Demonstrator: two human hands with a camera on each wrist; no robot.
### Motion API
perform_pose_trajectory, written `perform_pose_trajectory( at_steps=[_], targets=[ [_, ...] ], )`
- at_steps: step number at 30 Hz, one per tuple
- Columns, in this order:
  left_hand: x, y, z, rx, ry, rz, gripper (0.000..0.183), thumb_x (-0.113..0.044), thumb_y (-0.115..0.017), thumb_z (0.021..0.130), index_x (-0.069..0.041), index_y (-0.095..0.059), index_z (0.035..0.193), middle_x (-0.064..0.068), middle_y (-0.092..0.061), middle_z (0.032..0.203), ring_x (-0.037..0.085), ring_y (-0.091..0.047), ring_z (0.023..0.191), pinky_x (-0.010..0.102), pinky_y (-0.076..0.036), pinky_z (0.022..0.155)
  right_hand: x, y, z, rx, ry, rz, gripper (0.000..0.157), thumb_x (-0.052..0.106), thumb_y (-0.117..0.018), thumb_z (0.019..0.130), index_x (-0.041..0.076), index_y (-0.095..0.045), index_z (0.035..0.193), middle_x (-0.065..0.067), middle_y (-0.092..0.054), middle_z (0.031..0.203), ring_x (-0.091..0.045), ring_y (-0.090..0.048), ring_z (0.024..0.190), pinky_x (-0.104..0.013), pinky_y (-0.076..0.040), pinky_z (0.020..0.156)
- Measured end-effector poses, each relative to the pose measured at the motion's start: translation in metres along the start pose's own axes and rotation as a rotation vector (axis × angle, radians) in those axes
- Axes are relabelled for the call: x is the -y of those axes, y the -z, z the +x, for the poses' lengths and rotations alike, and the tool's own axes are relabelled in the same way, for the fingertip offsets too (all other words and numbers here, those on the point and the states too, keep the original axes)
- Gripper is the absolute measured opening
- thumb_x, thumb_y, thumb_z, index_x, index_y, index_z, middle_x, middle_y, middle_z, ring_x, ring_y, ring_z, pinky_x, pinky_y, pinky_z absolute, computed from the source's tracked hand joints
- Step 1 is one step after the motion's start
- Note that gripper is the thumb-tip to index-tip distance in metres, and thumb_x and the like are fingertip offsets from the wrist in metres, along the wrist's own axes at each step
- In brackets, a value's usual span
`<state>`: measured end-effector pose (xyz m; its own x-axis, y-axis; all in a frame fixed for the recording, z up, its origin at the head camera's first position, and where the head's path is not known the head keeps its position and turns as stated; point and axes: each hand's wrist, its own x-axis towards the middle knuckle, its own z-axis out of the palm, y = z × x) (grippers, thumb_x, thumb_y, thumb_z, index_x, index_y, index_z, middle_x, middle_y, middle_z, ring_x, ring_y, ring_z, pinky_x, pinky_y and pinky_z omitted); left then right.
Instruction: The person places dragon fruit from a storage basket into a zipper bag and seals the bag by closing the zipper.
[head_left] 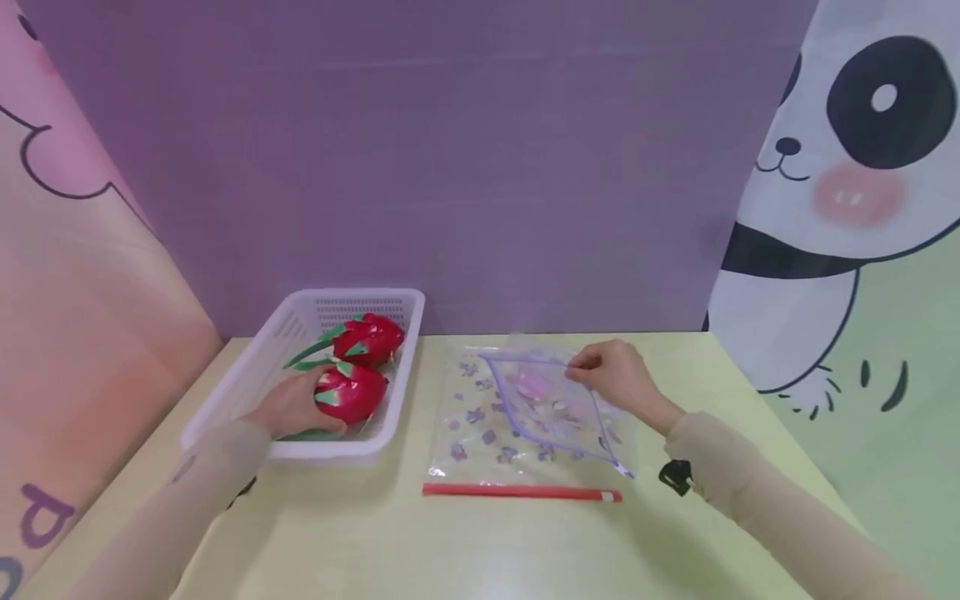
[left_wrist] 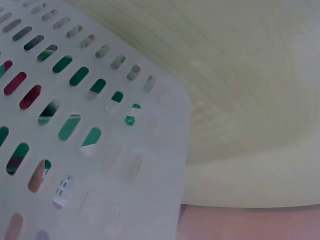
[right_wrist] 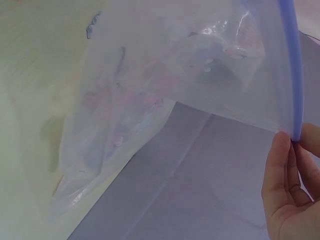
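Note:
In the head view, a white plastic basket (head_left: 412, 358) holds two red dragon fruits with green leaf tips. My left hand (head_left: 288, 406) reaches inside and grips the nearer dragon fruit (head_left: 358, 393); the other dragon fruit (head_left: 378, 336) lies just behind it. At the right, my right hand (head_left: 621, 379) pinches the purple-edged mouth of a clear zip bag (head_left: 517, 417), lifting that edge. The right wrist view shows thumb and fingertips of the right hand (right_wrist: 287, 182) on the bag's purple strip (right_wrist: 292, 65). The basket wall (left_wrist: 125, 165) hides most of the left hand in the left wrist view.
A larger clear printed bag (head_left: 452, 417) with a red zip strip (head_left: 517, 492) lies flat beneath the purple-edged one, right of the basket. The pale table (head_left: 360, 542) ends at a purple backdrop (head_left: 480, 183), with cartoon-printed panels on both sides.

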<state>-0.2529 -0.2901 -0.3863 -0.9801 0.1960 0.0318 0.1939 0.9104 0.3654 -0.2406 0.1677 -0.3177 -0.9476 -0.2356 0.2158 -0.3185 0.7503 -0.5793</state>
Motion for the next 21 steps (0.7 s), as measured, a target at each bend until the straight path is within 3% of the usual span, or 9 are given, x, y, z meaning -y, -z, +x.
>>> perform_pose_trajectory(
  at_steps=[12,21],
  targets=[
    [-0.002,0.000,-0.001,-0.011,0.036,0.010,0.104,-0.052,-0.081,0.056,-0.004,-0.036,0.135,0.021,-0.053,0.121,0.038,-0.050,0.107,0.051,-0.052,0.076,-0.001,-0.002,-0.002,0.001,0.019,0.011,0.010,0.014,-0.068,0.080,0.006,-0.071,0.085,-0.006,-0.070,0.079,-0.012,-0.062,0.068,-0.026,-0.052,0.061],
    [-0.013,0.006,-0.007,-0.090,-0.011,0.059,0.099,-0.047,-0.082,0.056,-0.004,-0.040,0.134,0.021,-0.057,0.116,0.037,-0.054,0.102,0.051,-0.051,0.077,-0.001,0.005,0.000,-0.015,0.015,0.000,0.012,0.015,-0.068,0.081,0.005,-0.072,0.087,-0.007,-0.071,0.080,-0.013,-0.062,0.070,-0.028,-0.052,0.064]
  ],
)
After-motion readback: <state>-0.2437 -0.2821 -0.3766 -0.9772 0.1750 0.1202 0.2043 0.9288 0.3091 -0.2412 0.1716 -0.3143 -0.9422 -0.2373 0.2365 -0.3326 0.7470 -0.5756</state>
